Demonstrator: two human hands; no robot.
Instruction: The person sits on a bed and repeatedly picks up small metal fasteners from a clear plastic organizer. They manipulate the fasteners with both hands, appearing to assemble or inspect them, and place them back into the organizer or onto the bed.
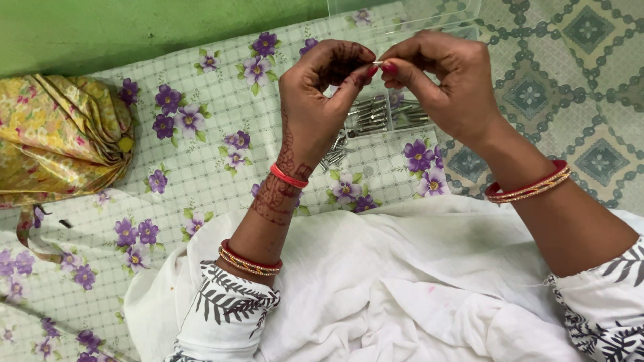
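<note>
- White cloth (416,281) lies nearest, bunched over the lap at the near edge of the floral sheet (201,134).
- Left hand (322,100) is raised above the sheet, thumb and forefinger pinched together on one end of a thin metal pin (378,63).
- Right hand (439,77) faces it, fingertips closed on the same pin from the other side; the two hands touch at the fingertips.
- The pin is tiny and mostly hidden; only a short silver tip shows between the nails.
- Judgement: the step looks like fitting or joining a small part. It goes best with a light pinch near the tip, wrists steady, and work kept directly over the tray so a dropped piece lands among the others.
- Just under and beyond the hands: clear plastic tray (402,110) holding a heap of silver metal pieces (376,117), some spilling towards the left hand's wrist.
- Far left edge of the sheet: yellow floral fabric bundle (60,134), well apart from both hands.
- Beyond the tray: patterned floor (570,67).
</note>
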